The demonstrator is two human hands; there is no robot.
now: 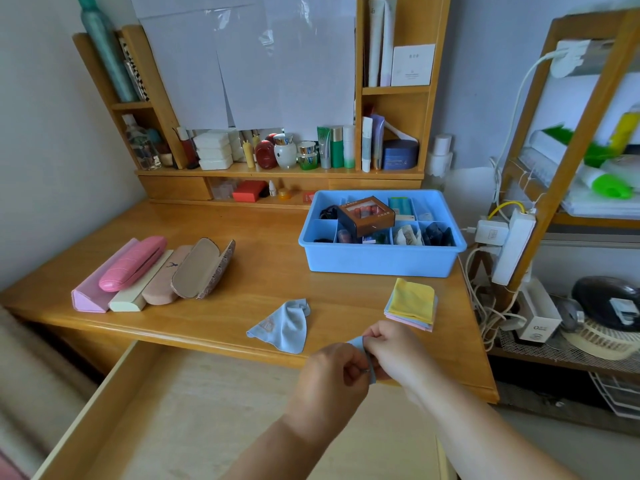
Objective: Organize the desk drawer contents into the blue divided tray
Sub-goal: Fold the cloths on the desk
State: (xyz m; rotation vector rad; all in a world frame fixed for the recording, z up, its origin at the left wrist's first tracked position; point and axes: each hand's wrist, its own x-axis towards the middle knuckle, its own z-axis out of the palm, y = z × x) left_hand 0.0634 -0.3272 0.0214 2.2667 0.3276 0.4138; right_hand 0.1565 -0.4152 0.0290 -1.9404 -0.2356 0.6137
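My left hand (pixel 332 372) and my right hand (pixel 394 351) meet over the desk's front edge, both pinching a small light blue cloth (pixel 360 344) between them. Most of that cloth is hidden by my fingers. Another light blue cloth (pixel 284 327) lies crumpled on the desk just left of my hands. A folded stack of cloths (pixel 412 303) with a yellow one on top lies to the right. The blue divided tray (pixel 381 261) stands behind it, holding a brown box (pixel 365 216) and small items in its compartments.
Several glasses cases (pixel 152 271) lie in a row at the desk's left. The open wooden drawer (pixel 194 410) extends below my arms. Cosmetics fill the back shelf (pixel 277 171). A power strip (pixel 512 247) and cables hang on the rack at the right.
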